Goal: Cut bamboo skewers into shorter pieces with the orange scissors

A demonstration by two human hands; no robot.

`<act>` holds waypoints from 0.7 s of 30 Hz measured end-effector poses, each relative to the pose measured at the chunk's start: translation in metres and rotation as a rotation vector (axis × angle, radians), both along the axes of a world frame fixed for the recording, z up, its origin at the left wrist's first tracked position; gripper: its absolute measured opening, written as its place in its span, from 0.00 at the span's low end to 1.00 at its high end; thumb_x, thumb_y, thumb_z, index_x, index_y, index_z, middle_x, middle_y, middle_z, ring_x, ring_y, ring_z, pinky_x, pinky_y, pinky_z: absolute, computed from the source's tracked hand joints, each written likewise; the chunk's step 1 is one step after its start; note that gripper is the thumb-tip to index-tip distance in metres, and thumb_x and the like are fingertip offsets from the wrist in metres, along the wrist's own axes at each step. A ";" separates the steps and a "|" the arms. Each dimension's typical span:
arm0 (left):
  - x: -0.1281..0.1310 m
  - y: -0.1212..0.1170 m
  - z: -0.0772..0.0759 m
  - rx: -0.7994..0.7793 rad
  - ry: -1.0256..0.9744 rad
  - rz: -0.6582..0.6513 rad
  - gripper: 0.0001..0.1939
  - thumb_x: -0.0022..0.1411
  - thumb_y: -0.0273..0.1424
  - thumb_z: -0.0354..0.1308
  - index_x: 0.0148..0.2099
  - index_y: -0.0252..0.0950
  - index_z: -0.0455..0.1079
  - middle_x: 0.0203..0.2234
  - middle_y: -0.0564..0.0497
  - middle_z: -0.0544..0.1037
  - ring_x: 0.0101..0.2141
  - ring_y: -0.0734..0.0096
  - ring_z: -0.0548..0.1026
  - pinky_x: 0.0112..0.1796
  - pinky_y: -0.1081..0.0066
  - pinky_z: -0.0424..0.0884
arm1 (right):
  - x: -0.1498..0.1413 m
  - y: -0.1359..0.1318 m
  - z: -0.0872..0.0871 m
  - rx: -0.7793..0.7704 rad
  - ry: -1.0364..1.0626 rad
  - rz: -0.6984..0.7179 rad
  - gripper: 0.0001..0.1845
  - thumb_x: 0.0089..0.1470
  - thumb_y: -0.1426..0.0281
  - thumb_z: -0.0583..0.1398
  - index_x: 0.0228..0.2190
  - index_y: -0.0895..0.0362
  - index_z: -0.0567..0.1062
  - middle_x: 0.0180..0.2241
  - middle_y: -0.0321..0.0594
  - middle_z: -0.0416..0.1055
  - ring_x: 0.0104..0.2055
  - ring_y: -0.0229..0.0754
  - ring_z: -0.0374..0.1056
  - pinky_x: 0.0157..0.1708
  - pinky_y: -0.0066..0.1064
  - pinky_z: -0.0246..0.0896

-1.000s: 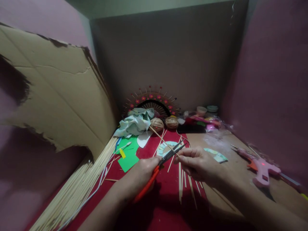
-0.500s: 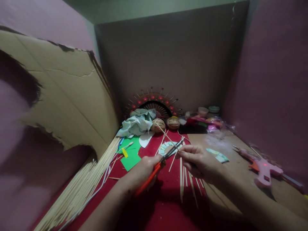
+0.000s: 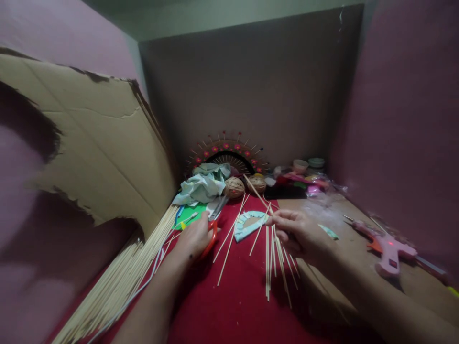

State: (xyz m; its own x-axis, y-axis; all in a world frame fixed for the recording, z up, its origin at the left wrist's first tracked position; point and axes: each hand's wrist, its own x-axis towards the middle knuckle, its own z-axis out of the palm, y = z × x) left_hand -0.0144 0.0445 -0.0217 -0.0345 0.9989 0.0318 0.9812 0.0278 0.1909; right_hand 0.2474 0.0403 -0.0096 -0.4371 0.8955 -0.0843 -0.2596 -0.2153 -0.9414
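My left hand (image 3: 195, 239) is closed around the orange handles of a pair of scissors (image 3: 212, 237), whose grey blades point away over the green sheet and a white paper piece. Pinched in the fingertips of my right hand (image 3: 300, 235) is a thin wooden stick (image 3: 255, 192) slanting up and left. Just left of those fingers lies a half-ring wrapped in light blue-green cloth (image 3: 242, 232). Several loose sticks (image 3: 267, 267) rest on the red cloth (image 3: 229, 306) below my right hand and around the half-ring.
A bundle of long sticks (image 3: 107, 282) and a white cord run along the left, under torn cardboard (image 3: 96, 129). Behind are crumpled cloth (image 3: 202, 186), twine balls (image 3: 234, 188) and a flower-decorated arch (image 3: 225, 147). A pink glue gun (image 3: 392, 251) lies on brown board at right.
My left hand has carried the scissors left and away from the stick, toward the green sheet. My right hand still holds the stick in nearly the same place.
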 end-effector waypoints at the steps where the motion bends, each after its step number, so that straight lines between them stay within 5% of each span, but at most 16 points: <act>1: -0.002 0.004 -0.003 -0.011 0.044 0.047 0.24 0.61 0.38 0.50 0.55 0.29 0.58 0.39 0.33 0.76 0.40 0.49 0.75 0.37 0.60 0.68 | -0.001 -0.002 0.000 -0.002 -0.026 0.023 0.11 0.46 0.64 0.63 0.28 0.60 0.73 0.12 0.26 0.61 0.07 0.24 0.44 0.06 0.18 0.34; 6: -0.004 0.009 -0.013 -0.017 0.105 0.034 0.14 0.59 0.34 0.50 0.43 0.30 0.66 0.38 0.33 0.76 0.40 0.49 0.75 0.37 0.62 0.67 | -0.007 -0.008 -0.005 0.017 -0.103 0.081 0.10 0.49 0.64 0.61 0.29 0.59 0.73 0.11 0.26 0.62 0.06 0.26 0.46 0.05 0.20 0.35; 11: 0.000 0.008 -0.015 0.021 0.092 -0.053 0.29 0.57 0.33 0.52 0.59 0.29 0.54 0.45 0.36 0.74 0.44 0.54 0.74 0.40 0.67 0.67 | -0.007 -0.007 -0.010 0.024 -0.156 0.063 0.10 0.50 0.63 0.60 0.27 0.59 0.73 0.11 0.26 0.61 0.06 0.25 0.46 0.05 0.20 0.35; 15: -0.001 0.007 -0.012 0.047 0.073 -0.108 0.33 0.56 0.32 0.53 0.62 0.28 0.51 0.45 0.35 0.74 0.46 0.54 0.73 0.41 0.66 0.67 | -0.009 -0.009 -0.011 0.031 -0.194 0.086 0.11 0.49 0.63 0.60 0.27 0.58 0.73 0.11 0.26 0.62 0.06 0.25 0.47 0.05 0.20 0.34; 19: -0.005 0.000 -0.006 0.082 0.066 -0.143 0.21 0.56 0.32 0.55 0.52 0.34 0.65 0.44 0.40 0.75 0.44 0.55 0.73 0.41 0.65 0.67 | -0.011 -0.009 -0.012 0.040 -0.226 0.096 0.11 0.49 0.62 0.60 0.26 0.58 0.74 0.10 0.26 0.62 0.06 0.25 0.46 0.05 0.20 0.34; 21: -0.004 -0.004 -0.002 0.237 0.024 -0.138 0.12 0.61 0.33 0.51 0.45 0.35 0.69 0.41 0.42 0.76 0.42 0.57 0.73 0.42 0.64 0.67 | -0.011 -0.009 -0.013 0.041 -0.228 0.095 0.11 0.49 0.62 0.60 0.26 0.58 0.74 0.10 0.27 0.62 0.06 0.25 0.47 0.05 0.20 0.35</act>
